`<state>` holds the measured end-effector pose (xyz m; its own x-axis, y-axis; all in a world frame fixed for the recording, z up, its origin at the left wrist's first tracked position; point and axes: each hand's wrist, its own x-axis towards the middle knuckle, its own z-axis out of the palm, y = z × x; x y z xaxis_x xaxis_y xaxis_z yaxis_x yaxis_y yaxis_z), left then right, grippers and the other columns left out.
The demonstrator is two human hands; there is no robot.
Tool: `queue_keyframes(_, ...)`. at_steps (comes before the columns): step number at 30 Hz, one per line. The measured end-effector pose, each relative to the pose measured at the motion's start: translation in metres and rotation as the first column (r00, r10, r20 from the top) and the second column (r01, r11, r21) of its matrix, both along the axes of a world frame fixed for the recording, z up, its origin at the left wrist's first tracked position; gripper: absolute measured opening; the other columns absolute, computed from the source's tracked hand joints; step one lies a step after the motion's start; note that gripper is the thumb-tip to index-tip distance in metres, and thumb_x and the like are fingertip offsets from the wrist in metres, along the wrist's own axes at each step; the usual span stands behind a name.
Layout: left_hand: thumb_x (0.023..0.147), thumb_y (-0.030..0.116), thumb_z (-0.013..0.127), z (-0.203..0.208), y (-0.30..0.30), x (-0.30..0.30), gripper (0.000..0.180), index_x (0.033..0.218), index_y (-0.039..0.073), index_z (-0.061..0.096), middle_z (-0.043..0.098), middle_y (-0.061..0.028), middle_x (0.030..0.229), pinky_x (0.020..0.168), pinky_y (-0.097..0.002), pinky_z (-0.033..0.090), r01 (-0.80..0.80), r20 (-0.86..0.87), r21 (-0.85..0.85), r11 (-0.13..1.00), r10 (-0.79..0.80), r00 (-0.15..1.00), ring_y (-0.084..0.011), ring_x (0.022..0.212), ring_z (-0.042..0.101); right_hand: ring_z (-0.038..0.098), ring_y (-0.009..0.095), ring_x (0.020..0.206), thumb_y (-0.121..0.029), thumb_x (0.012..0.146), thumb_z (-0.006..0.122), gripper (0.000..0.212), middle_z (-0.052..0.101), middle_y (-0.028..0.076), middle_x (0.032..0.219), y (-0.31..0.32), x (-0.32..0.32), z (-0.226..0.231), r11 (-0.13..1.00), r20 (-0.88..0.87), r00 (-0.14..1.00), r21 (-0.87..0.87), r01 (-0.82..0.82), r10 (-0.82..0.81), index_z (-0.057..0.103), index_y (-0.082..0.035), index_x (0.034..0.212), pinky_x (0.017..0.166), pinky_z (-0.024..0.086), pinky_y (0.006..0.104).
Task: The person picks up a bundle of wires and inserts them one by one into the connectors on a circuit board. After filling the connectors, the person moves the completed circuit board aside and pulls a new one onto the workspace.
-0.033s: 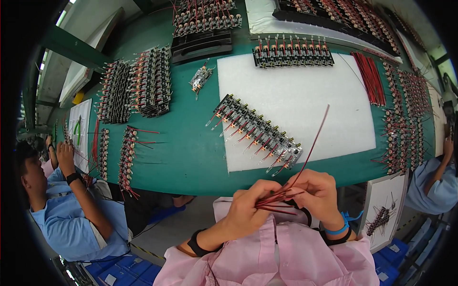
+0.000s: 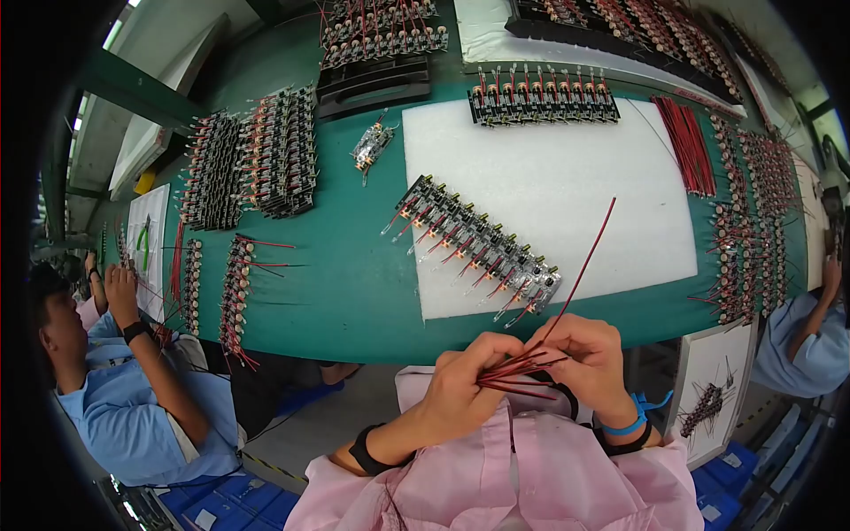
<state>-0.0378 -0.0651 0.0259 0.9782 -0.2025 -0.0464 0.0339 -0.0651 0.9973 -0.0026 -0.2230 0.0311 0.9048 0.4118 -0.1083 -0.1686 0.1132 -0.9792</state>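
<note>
Close to my body, in front of the table edge, my left hand point(image 2: 462, 387) is closed around a bunch of dark red wires point(image 2: 518, 386). Their loose ends fan out toward my right hand point(image 2: 586, 361), whose fingers are bent in a pinch at the bunch. One longer red wire point(image 2: 588, 257) rises from between the hands and leans up to the right over the table. Just beyond my hands a row of joined circuit boards point(image 2: 478, 246) with red wires lies slantwise, partly on a white foam sheet point(image 2: 611, 203). My right fingertips are partly hidden.
Another board row point(image 2: 543, 99) lies at the foam's far edge. Loose red wires point(image 2: 686, 146) and more boards point(image 2: 748, 221) lie right. A single board point(image 2: 372, 149) and stacked boards point(image 2: 279, 155) are left. Co-workers sit on both sides, one in a blue shirt point(image 2: 133, 398).
The long wire's tip has shifted slightly right. The wire ends between my hands have spread a little. The boards and foam have not moved.
</note>
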Motion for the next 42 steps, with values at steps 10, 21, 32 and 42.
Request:
queue_keyframes(10, 0.077, -0.003, 0.048, 0.003, 0.001, 0.013, 0.007, 0.083, -0.004, 0.051, 0.054, -0.0040, 0.072, 0.057, -0.0169, 0.037, -0.051, -0.140, -0.103, 0.993, 0.037, 0.989, -0.0046, 0.064, 0.046, 0.044, 0.003, 0.054, -0.003, 0.073, 0.055, 0.006, 0.052, 0.002, 0.063, 0.004, 0.008, -0.002, 0.998, -0.051, 0.997, -0.033, 0.051, -0.053, 0.053, 0.003, 0.075, 0.048, 0.034, 0.0176)
queue_keyframes(21, 0.077, 0.005, 0.050, 0.003, 0.002, 0.002, 0.009, 0.081, -0.003, 0.051, 0.047, 0.0022, 0.061, 0.045, -0.0162, 0.025, -0.083, -0.218, -0.150, 0.985, 0.049, 0.975, -0.0006, 0.052, 0.036, 0.045, 0.002, 0.059, -0.002, 0.073, 0.055, 0.007, 0.052, 0.001, 0.065, 0.004, 0.000, 0.001, 0.995, -0.147, 0.989, 0.101, -0.011, 0.026, 0.052, 0.003, 0.075, 0.050, 0.035, 0.0160)
queue_keyframes(32, 0.075, 0.003, 0.050, -0.002, -0.005, -0.011, 0.012, 0.086, -0.002, 0.051, 0.054, -0.0002, 0.066, 0.054, -0.0167, 0.037, -0.134, -0.107, -0.130, 0.982, 0.121, 0.987, -0.0031, 0.058, 0.045, 0.046, 0.005, 0.059, 0.001, 0.073, 0.055, 0.005, 0.052, 0.004, 0.068, 0.002, -0.011, -0.006, 1.000, -0.016, 1.000, 0.019, 0.007, -0.007, 0.052, 0.005, 0.075, 0.051, 0.037, 0.0181)
queue_keyframes(42, 0.076, 0.000, 0.049, -0.001, -0.006, -0.013, 0.004, 0.079, -0.003, 0.049, 0.047, 0.0023, 0.062, 0.049, -0.0157, 0.028, -0.090, -0.026, -0.040, 0.995, 0.089, 0.996, -0.0017, 0.056, 0.037, 0.048, 0.007, 0.056, 0.001, 0.072, 0.055, 0.004, 0.053, 0.004, 0.065, -0.002, -0.016, -0.008, 0.995, 0.078, 0.997, -0.099, -0.008, 0.016, 0.053, 0.005, 0.074, 0.051, 0.038, 0.0193)
